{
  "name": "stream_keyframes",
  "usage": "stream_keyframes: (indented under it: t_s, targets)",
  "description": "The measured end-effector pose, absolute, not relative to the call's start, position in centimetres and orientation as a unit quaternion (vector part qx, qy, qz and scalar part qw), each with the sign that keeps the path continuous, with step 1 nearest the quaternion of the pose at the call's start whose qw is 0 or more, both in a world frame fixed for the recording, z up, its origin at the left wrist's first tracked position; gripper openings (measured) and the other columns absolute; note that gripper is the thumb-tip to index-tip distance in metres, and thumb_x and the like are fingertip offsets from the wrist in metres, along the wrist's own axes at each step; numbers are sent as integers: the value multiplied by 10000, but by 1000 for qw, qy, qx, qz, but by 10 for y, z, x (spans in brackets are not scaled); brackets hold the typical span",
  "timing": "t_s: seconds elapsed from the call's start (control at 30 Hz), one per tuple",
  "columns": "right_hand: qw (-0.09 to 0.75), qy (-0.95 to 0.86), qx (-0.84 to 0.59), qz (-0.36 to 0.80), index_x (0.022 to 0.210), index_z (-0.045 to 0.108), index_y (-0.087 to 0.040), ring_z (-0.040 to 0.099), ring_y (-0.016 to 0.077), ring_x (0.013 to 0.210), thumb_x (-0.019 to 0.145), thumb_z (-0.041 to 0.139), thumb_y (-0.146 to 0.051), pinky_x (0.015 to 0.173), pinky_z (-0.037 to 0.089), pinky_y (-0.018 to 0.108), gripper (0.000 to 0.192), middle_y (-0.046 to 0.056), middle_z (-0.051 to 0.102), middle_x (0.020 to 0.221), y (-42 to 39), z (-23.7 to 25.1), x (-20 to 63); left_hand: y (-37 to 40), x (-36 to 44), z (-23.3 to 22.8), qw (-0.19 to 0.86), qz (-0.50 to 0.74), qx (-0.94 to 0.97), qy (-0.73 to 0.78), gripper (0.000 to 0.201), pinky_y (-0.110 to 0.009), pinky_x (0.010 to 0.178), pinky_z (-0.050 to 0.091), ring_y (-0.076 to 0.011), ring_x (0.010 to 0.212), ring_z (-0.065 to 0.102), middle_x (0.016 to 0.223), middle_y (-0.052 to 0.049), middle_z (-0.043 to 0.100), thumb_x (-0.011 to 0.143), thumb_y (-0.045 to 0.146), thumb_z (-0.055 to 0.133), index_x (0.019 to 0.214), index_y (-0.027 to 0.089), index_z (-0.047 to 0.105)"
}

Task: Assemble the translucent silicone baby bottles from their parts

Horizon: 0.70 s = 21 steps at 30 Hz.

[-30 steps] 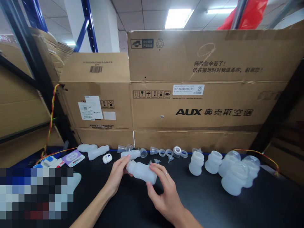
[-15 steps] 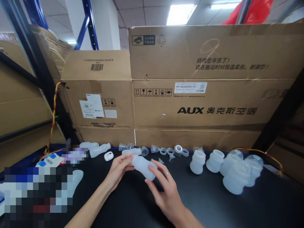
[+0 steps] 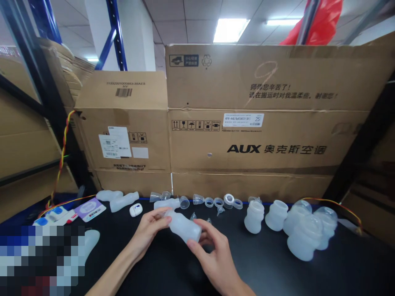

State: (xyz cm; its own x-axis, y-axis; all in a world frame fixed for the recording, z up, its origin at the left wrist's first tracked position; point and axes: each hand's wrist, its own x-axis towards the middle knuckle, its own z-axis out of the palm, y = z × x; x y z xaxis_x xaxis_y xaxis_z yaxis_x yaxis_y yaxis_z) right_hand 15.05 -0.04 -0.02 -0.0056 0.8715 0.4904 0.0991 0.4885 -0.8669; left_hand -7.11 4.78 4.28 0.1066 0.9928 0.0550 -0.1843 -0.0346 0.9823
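Both hands grip one translucent silicone bottle (image 3: 182,226): left hand (image 3: 147,230) at its neck, right hand (image 3: 212,257) at its base. I judge it light, soft and squeezable; best held around the body.

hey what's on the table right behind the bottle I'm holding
Behind the bottle held by both hands, left hand and right hand, another bottle lies on its side, with two small funnel-shaped parts beside it. The held bottle covers whatever lies directly beneath it.
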Motion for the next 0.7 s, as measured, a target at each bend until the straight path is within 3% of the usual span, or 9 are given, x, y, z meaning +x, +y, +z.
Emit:
stream_keyframes:
  t_s: [0.1,0.2,0.27,0.33,0.43,0.57,0.63,0.7]
  targets:
    - [567,-528,-413,479,1210,692,-123,701,194,567,925,636,-680,535,605,314,628,73,729,793,3,-6,143,47,-75,46,556,506,511,417,505,-352,843,566,-282,931,747,989,-118,829,590,381,963,1034,172,842]
    - [571,-520,-403,491,1286,662,-130,736,212,642,953,614,-652,591,639,336,621,104,755,897,4,-10,142,48,-77,48,556,506,513,414,517,-345,877,563,-287,995,743,1055,-119,832,574,359,974,1047,195,847]
    - [586,-592,-381,402,1347,647,-198,767,258,919,960,680,-506,759,668,369,496,138,746,1151,2,-11,146,50,-76,46,558,511,504,417,513,-338,872,571,-279,987,747,1059,-121,831,598,393,969,1056,195,848]
    - [579,-682,-357,268,1357,647,-266,698,288,1180,967,682,-317,944,636,418,395,133,667,1365,0,-10,151,52,-75,44,563,510,496,420,516,-332,826,588,-270,939,753,1026,-128,831,637,450,951,1064,180,845]
    - [543,-774,-315,82,1287,671,-304,609,270,1317,967,532,-71,1075,566,467,420,99,627,1426,-3,-4,158,51,-72,39,567,482,511,430,476,-287,694,590,-224,781,743,900,-128,820,727,515,892,1021,145,844]
    - [532,-789,-306,2,1226,693,-311,585,265,1342,946,451,1,1085,559,478,483,83,642,1407,-3,4,162,49,-67,35,573,439,541,432,459,-250,565,541,-172,583,684,676,-86,750,834,578,787,856,122,829]
    - [543,-771,-329,51,1263,693,-304,643,285,1268,958,560,-99,1028,595,455,390,105,647,1398,-2,4,162,48,-67,35,566,463,538,420,425,-275,651,575,-201,694,723,788,-100,787,813,552,817,927,143,834]
    - [561,-714,-380,177,1273,693,-260,743,280,1051,948,680,-288,863,656,392,326,129,717,1243,1,3,158,48,-68,35,556,495,528,408,440,-314,816,591,-255,923,748,1010,-127,815,738,479,897,1047,174,830]
